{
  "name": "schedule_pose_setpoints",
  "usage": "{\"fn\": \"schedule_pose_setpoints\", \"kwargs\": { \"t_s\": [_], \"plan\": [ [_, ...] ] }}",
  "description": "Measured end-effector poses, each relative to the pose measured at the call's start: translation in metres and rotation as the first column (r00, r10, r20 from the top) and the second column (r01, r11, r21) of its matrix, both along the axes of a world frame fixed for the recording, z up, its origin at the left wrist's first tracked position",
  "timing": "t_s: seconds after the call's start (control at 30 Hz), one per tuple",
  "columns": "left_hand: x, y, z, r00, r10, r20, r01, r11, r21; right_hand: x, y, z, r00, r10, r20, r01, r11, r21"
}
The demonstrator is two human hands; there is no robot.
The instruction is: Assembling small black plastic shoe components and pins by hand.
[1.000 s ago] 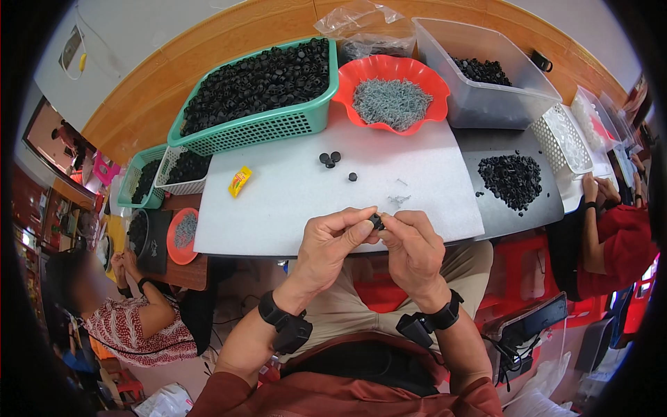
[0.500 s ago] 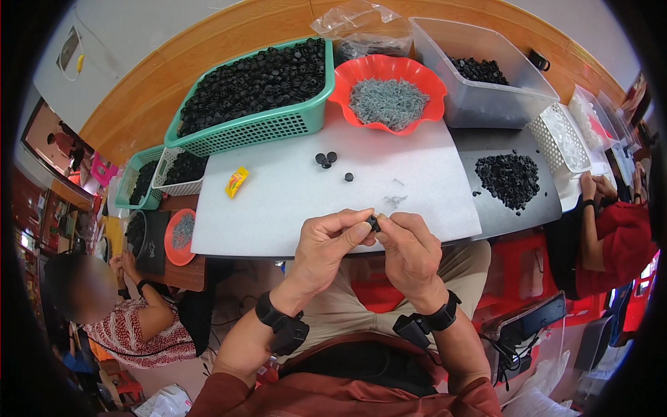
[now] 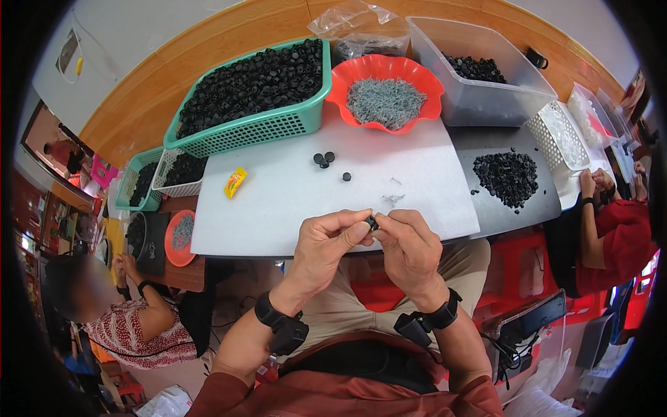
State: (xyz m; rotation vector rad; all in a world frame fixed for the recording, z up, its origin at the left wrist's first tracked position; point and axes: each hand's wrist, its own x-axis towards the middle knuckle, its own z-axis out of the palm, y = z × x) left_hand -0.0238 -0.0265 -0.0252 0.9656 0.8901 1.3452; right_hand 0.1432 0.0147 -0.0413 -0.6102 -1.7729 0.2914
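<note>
My left hand (image 3: 325, 244) and my right hand (image 3: 410, 247) meet fingertip to fingertip over the near edge of a white table (image 3: 278, 208). Between them they pinch one small black plastic cap (image 3: 373, 223). Both wrists wear black bands. A few loose screws (image 3: 392, 199) lie on the white surface just beyond my fingers. Three more black caps (image 3: 323, 159) and a single one (image 3: 346, 176) rest further out on the table.
A green basket (image 3: 278, 125) of black caps, a red bowl (image 3: 425, 76) of grey screws and a clear bin (image 3: 486, 104) stand at the back. A heap of black caps (image 3: 508, 176) lies on a grey tray. A yellow packet (image 3: 235, 182) lies left. Other people sit at both sides.
My hands have stayed together on the small black cap, with only slight shifts of the fingers. Nothing on the table has moved.
</note>
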Motion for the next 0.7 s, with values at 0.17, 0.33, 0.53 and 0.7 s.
{"fn": "schedule_pose_setpoints", "kwargs": {
  "t_s": [0.17,0.33,0.53,0.7],
  "plan": [
    [0.0011,-0.0008,0.0013,1.000,0.006,0.017,-0.006,1.000,-0.011,0.0019,-0.0002,0.0031,1.000,0.012,-0.004,-0.012,1.000,-0.011],
    [0.0018,-0.0006,0.0008,1.000,-0.001,0.008,0.001,1.000,0.005,0.0043,0.0007,0.0041,0.999,0.022,0.028,-0.021,1.000,-0.021],
    [0.0023,-0.0001,-0.0001,1.000,0.004,-0.011,-0.004,1.000,0.004,0.0041,0.0029,0.0034,0.995,-0.020,0.099,0.015,0.998,0.056],
    [0.0024,-0.0013,0.0000,1.000,0.002,-0.001,-0.002,1.000,-0.022,0.0020,0.0062,0.0008,0.994,-0.032,0.103,0.020,0.994,0.111]
  ]
}}
